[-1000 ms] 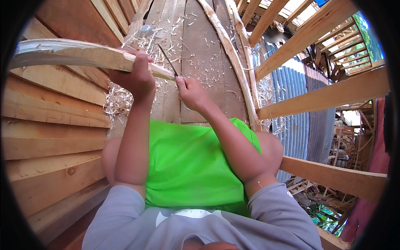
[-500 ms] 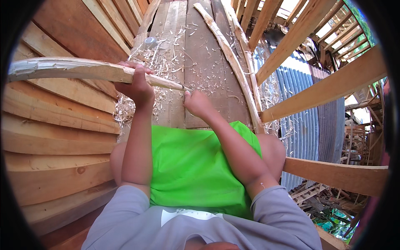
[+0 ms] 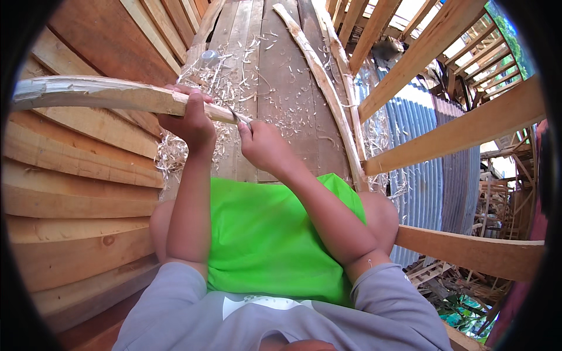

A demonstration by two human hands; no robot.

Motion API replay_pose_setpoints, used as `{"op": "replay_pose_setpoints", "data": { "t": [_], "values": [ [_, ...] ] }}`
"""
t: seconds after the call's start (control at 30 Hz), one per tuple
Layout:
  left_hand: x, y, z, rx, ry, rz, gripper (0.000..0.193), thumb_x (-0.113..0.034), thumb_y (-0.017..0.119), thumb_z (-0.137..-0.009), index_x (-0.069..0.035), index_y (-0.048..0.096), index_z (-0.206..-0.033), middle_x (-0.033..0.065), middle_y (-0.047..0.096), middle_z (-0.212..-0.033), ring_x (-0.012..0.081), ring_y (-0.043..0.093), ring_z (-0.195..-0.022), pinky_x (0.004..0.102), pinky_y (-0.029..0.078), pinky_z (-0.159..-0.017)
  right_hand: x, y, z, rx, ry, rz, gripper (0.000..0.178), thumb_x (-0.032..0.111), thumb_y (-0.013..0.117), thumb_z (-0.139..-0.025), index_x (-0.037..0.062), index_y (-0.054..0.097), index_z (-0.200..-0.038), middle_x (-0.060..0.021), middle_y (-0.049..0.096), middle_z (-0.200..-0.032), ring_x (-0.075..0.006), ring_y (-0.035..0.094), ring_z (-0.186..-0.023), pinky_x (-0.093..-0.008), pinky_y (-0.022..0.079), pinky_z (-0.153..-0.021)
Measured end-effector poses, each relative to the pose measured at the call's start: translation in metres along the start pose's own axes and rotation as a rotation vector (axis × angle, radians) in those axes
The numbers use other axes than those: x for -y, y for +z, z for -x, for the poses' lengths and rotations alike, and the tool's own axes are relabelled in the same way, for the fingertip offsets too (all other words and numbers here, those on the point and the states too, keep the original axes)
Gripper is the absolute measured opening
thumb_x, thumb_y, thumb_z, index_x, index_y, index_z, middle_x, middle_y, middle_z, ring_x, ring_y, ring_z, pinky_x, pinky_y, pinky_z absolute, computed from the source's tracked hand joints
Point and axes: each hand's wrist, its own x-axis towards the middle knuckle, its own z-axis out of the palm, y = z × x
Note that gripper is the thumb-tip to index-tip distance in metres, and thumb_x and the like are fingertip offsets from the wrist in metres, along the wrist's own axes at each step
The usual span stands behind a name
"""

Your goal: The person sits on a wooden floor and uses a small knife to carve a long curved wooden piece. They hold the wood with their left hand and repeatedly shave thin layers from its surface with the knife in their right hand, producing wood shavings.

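Note:
A long pale wooden pole (image 3: 105, 93), stripped of bark, reaches from the left edge to the middle of the view. My left hand (image 3: 192, 120) is closed around it near its thin end. Just right of there, my right hand (image 3: 263, 143) is closed on a knife (image 3: 235, 116). The short dark blade lies against the thin end of the pole; the handle is mostly hidden in my fingers. Both forearms extend over the green shorts (image 3: 263, 234) on my lap.
Curled wood shavings (image 3: 175, 149) litter the plank floor (image 3: 284, 76). A small clear cup (image 3: 209, 57) stands among them. Two peeled poles (image 3: 319, 73) lie along the right. Board wall (image 3: 82, 169) rises at left; wooden railing (image 3: 456, 131) and corrugated metal sheets (image 3: 413, 152) are at right.
My right hand has moved left and slightly up along the pole with the knife, closer to my left hand. My left hand and the pole have barely moved.

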Motion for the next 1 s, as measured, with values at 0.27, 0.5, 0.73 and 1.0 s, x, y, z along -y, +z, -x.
{"op": "replay_pose_setpoints", "data": {
  "t": [0.27, 0.5, 0.73, 1.0],
  "values": [
    [0.000, 0.003, 0.002, 0.048, 0.019, 0.060, 0.019, 0.003, 0.058, -0.080, -0.002, 0.044, -0.093, 0.0085, 0.056, -0.071, 0.0169, 0.061, -0.056, 0.0307, 0.054, -0.056, -0.062, 0.000, -0.019, 0.191, 0.235, 0.108, 0.051, 0.036, 0.040, -0.102, -0.0078, 0.066, -0.096, -0.0288, 0.068, -0.091, -0.0438, 0.066, -0.088, -0.0516, 0.051, -0.078],
    [-0.001, 0.004, 0.004, 0.024, -0.028, -0.020, 0.026, 0.004, 0.056, -0.079, -0.005, 0.044, -0.101, 0.0082, 0.054, -0.076, 0.0174, 0.058, -0.057, 0.0345, 0.055, -0.058, -0.041, 0.002, -0.013, 0.156, 0.270, -0.070, 0.054, 0.039, 0.040, -0.102, -0.0077, 0.061, -0.085, -0.0241, 0.063, -0.073, -0.0394, 0.062, -0.069, -0.0494, 0.048, -0.069],
    [-0.002, 0.005, 0.004, -0.045, -0.024, -0.038, 0.019, 0.003, 0.057, -0.079, -0.004, 0.046, -0.093, 0.0087, 0.057, -0.073, 0.0175, 0.060, -0.058, 0.0330, 0.054, -0.059, -0.049, 0.008, -0.016, 0.107, 0.126, -0.050, 0.055, 0.042, 0.039, -0.103, -0.0027, 0.054, -0.075, -0.0133, 0.055, -0.063, -0.0263, 0.054, -0.056, -0.0440, 0.042, -0.051],
    [-0.004, 0.005, 0.004, -0.040, -0.027, -0.047, 0.013, 0.002, 0.057, -0.080, -0.003, 0.047, -0.087, 0.0084, 0.060, -0.066, 0.0174, 0.061, -0.058, 0.0306, 0.052, -0.062, -0.057, -0.004, -0.016, 0.271, 0.463, -0.086, 0.055, 0.040, 0.041, -0.102, -0.0066, 0.063, -0.083, -0.0218, 0.064, -0.074, -0.0341, 0.063, -0.064, -0.0471, 0.051, -0.070]
  ]
}}
